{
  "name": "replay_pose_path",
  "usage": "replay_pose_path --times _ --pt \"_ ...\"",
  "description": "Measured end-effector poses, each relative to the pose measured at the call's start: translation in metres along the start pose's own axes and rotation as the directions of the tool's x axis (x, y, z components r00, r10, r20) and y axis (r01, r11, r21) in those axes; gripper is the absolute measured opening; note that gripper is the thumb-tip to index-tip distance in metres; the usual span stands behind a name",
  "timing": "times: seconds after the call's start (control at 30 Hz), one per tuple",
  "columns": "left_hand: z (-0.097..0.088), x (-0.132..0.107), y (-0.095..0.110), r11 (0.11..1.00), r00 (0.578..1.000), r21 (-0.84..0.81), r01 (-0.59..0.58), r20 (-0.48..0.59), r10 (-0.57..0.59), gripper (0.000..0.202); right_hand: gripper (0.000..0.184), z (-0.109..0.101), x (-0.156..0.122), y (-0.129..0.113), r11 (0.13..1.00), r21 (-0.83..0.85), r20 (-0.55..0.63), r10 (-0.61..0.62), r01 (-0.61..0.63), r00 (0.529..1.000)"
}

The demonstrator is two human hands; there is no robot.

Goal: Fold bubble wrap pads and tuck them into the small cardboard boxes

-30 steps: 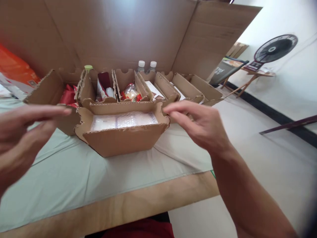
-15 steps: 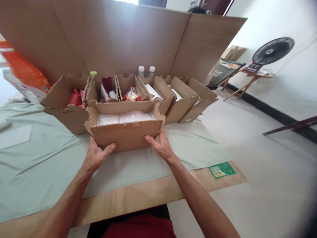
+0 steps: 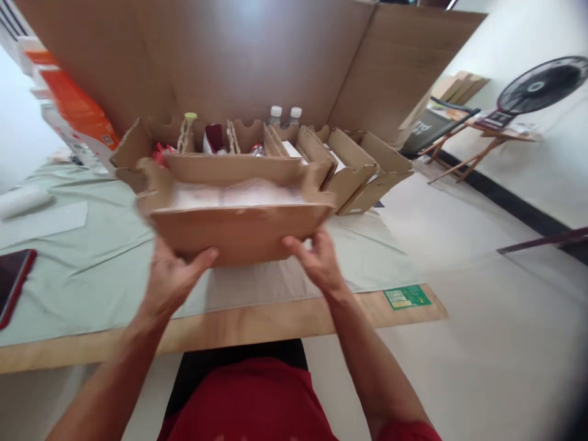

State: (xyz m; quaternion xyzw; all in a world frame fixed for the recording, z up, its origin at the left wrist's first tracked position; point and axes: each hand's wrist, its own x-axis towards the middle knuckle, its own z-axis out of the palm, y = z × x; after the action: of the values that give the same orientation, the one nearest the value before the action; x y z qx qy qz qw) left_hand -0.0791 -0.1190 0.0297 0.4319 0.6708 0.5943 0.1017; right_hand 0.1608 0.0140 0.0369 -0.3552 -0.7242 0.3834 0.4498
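Note:
Between my two hands is an open-topped cardboard box (image 3: 239,236), raised off the cloth and slightly blurred by motion. My left hand (image 3: 177,275) grips its lower left end, thumb on the front wall. At the lower right end my right hand (image 3: 316,257) holds it the same way, its other fingers hidden underneath or behind. Inside lies a bubble-wrapped pack (image 3: 239,193), whitish and blurred. Behind the held box stands a row of similar cardboard boxes (image 3: 351,168), containing red packets (image 3: 162,153) and white cards (image 3: 291,150), among other things.
A tall cardboard panel (image 3: 257,67) rises behind the row, with two capped bottles (image 3: 294,116) before it. On the pale green cloth (image 3: 114,245) at left lie a phone (image 3: 13,282) and a white roll (image 3: 25,201). A fan (image 3: 535,89) stands far right.
Both hands have lifted the cardboard box off the cloth and brought it nearer to me. The view has shifted, showing the phone at left.

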Motion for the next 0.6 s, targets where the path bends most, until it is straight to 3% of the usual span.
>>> replay_pose_path --times 0.07,0.13,0.23,0.3,0.37,0.43,0.5,0.6 --pt "0.029 0.005 0.013 0.995 0.993 -0.080 -0.056 0.099 0.064 0.079 0.056 -0.026 -0.003 0.009 0.999 -0.037 -0.126 -0.021 0.017 0.992" --pt "0.041 -0.003 0.018 0.992 0.980 -0.112 -0.061 0.181 0.081 0.074 0.053 -0.043 -0.014 0.011 0.998 -0.050 -0.200 -0.044 0.035 0.979" --pt "0.021 -0.017 0.013 0.998 0.982 -0.052 0.037 0.186 -0.027 0.071 0.052 -0.030 -0.027 0.000 1.000 -0.014 -0.137 -0.024 0.022 0.990" --pt "-0.001 -0.015 0.008 0.996 0.992 0.020 0.090 0.084 -0.091 0.074 0.053 -0.007 -0.025 -0.010 1.000 0.015 -0.031 -0.014 0.014 0.999" --pt "-0.010 -0.005 0.011 0.997 0.997 0.022 0.070 0.015 -0.071 0.079 0.056 0.005 -0.016 -0.016 0.999 0.036 0.004 -0.030 0.030 1.000" --pt "0.001 0.004 0.021 0.998 0.999 -0.057 -0.001 0.054 0.004 0.080 0.055 -0.004 -0.009 -0.014 0.999 0.017 -0.066 -0.045 0.046 0.997" --pt "0.023 0.007 0.032 0.986 0.984 -0.154 -0.068 0.153 0.092 0.082 0.052 -0.028 -0.010 -0.007 0.998 -0.039 -0.193 -0.058 0.052 0.979" --pt "0.049 0.000 0.035 0.966 0.956 -0.246 -0.077 0.257 0.141 0.092 0.049 -0.059 -0.024 0.004 0.990 -0.132 -0.298 -0.086 0.048 0.951"
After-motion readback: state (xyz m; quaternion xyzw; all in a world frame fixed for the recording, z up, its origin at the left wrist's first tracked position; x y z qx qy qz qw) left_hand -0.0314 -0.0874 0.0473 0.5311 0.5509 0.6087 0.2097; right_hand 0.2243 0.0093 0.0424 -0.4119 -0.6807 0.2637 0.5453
